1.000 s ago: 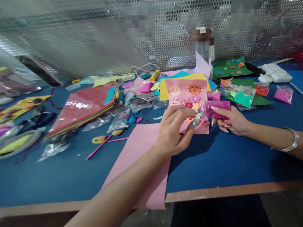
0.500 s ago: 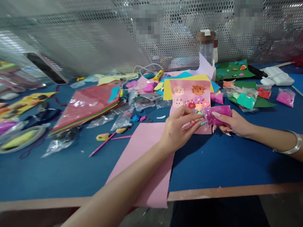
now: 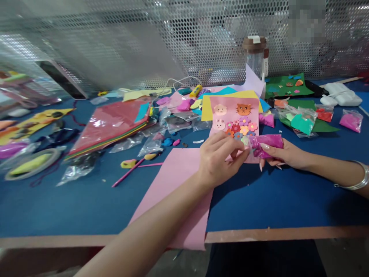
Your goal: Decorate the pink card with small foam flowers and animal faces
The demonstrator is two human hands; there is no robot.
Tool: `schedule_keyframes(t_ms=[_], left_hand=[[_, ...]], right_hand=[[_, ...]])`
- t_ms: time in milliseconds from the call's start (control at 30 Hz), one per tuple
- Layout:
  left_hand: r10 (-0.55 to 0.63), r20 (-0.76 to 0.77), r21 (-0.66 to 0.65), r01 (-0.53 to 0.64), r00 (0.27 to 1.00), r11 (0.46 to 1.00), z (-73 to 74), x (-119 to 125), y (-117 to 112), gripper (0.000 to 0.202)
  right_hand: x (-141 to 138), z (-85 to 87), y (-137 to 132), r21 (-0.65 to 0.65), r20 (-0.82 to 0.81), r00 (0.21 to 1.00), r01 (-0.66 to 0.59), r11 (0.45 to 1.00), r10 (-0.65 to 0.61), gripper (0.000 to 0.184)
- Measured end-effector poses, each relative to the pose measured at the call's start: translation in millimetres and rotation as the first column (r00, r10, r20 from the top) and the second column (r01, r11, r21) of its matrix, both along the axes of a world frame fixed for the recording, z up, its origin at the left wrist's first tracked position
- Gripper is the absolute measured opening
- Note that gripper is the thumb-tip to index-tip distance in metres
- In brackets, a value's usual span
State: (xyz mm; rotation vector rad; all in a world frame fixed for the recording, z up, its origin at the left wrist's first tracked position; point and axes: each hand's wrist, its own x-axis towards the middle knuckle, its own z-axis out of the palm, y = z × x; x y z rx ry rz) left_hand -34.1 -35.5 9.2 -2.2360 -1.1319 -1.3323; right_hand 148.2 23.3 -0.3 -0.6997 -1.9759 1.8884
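A plastic bag of magenta clay [image 3: 272, 143] is held above the blue table, lying sideways. My right hand [image 3: 288, 154] is closed round its filled end, thumb on top. At the bag's clear left end, my left hand [image 3: 221, 156] has its fingers pinched together on the plastic. Behind the hands is a pink card [image 3: 232, 115] with clay animal faces and a cluster of coloured clay flowers; the hands and bag hide its lower part. Under my left forearm lies a plain pink sheet [image 3: 170, 192], reaching past the table's front edge.
Stacked coloured sheets in clear plastic [image 3: 112, 127], a purple stick [image 3: 127, 173] and small clay lumps [image 3: 168, 141] lie to the left. A lidded bottle [image 3: 255, 54] stands by the metal mesh [image 3: 201, 34]. Several clay bags, including a pink one [image 3: 351, 120], lie right.
My left hand's fingers, stretched toward the bag's end before, are now curled and pinched on it. The right hand keeps its hold. The whole view has shifted slightly.
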Motion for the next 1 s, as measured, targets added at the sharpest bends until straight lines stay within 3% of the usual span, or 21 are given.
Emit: schedule_keyframes(t_ms=[67,200,400,567,667,767,933,1000], left_hand=[[-0.066,0.027,-0.119,0.069,0.997,0.991,1.4,0.3,-1.9,0.014],[-0.163,0.173,-0.348,0.215,0.971,0.912,1.9,-0.3,-4.9,0.008],[-0.166,0.096,-0.452,0.192,0.981,0.871,-3.4,-2.2,-1.6,0.017],[-0.172,0.135,-0.394,0.212,0.976,0.894,-5.5,-0.8,-3.6,0.017],[-0.184,0.186,-0.411,0.247,0.965,0.878,-5.5,2.4,-6.6,0.015],[-0.196,0.251,-0.523,0.303,0.948,0.796,-6.1,7.4,-8.0,0.014],[-0.205,0.477,-0.659,0.502,0.855,0.56,-6.3,15.1,-7.6,0.015],[-0.196,0.504,-0.663,0.523,0.841,0.536,-4.0,14.9,-7.6,0.014]], right_hand=[[0.0,-0.5,-0.2,-0.001,-0.001,1.0,0.004,1.0,-0.004,0.044],[-0.7,2.1,-2.2,0.007,-0.009,0.997,0.08,0.997,-0.08,0.046],[-2.2,7.6,-8.7,0.088,-0.036,0.993,0.116,0.989,-0.113,0.041],[-1.4,5.5,-12.0,0.081,-0.089,0.996,0.024,0.996,-0.016,0.042],[1.2,4.6,-13.1,0.055,-0.06,0.997,-0.051,0.997,0.055,0.048],[3.7,6.7,-16.6,0.018,-0.003,0.992,-0.126,0.992,0.126,0.054],[3.7,9.9,-21.4,-0.025,0.051,0.986,-0.158,0.987,0.159,0.06],[2.9,8.6,-19.7,-0.013,0.045,0.992,-0.12,0.993,0.121,0.058]])
